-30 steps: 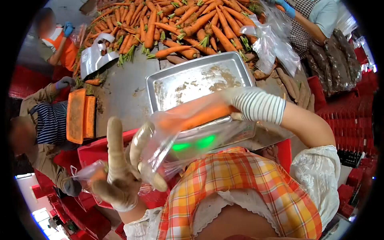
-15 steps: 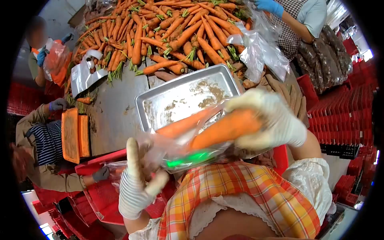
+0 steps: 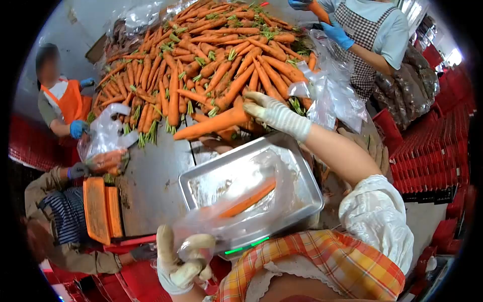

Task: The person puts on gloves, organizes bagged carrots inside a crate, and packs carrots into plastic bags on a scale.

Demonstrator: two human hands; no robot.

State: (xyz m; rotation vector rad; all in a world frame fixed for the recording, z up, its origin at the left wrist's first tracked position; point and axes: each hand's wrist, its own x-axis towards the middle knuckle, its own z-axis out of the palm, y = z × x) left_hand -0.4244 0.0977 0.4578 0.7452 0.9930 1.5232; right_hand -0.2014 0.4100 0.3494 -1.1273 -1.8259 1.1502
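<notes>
My right hand [image 3: 274, 115], in a pale striped glove, grips the thick end of a large carrot [image 3: 214, 125] at the near edge of the carrot pile [image 3: 221, 55]. My left hand [image 3: 183, 259], gloved too, pinches the mouth of a clear plastic bag [image 3: 226, 219]. The bag stretches over a metal tray [image 3: 316, 201], and one carrot [image 3: 249, 198] shows inside it. Green lit digits show below the tray's near edge, too blurred to read.
Plastic bags [image 3: 334, 95] lie right of the pile. Orange crates [image 3: 96, 211] stand at the left table edge. Co-workers are at the left and across the table; one in blue gloves holds a carrot [image 3: 318, 11]. Red crates [image 3: 432, 151] are stacked at right.
My right hand has moved from the bag up to the pile and taken hold of a carrot. The bag now lies over the tray, held by my left hand.
</notes>
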